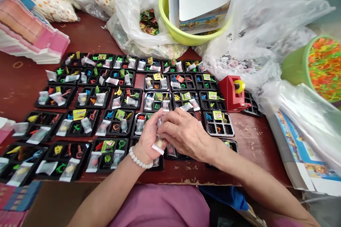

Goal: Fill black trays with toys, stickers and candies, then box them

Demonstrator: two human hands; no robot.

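Note:
My left hand (149, 136), with a white bead bracelet (140, 159) at its wrist, is cupped palm up around small wrapped candies. One wrapped candy (159, 145) pokes out at the heel of the palm. Over it lies my right hand (183, 133), its bent fingers pressed together into the left palm; what their tips pinch is hidden. Both hands are above rows of black compartment trays (229, 130) on the table. Many trays hold small coloured plastic toys, a printed sachet (79, 114) and wrapped candies (64, 127). The trays directly under my hands are partly covered.
A red tape dispenser (231, 95) stands right of the trays. Behind are a plastic bag of sachets (128, 14), a yellow-green basin (191, 39) with boxes, and a bag of wrapped candies (237, 62). A green basket (295, 58) holds colourful plastic pieces. Stacked pink cards (57, 44) lie left.

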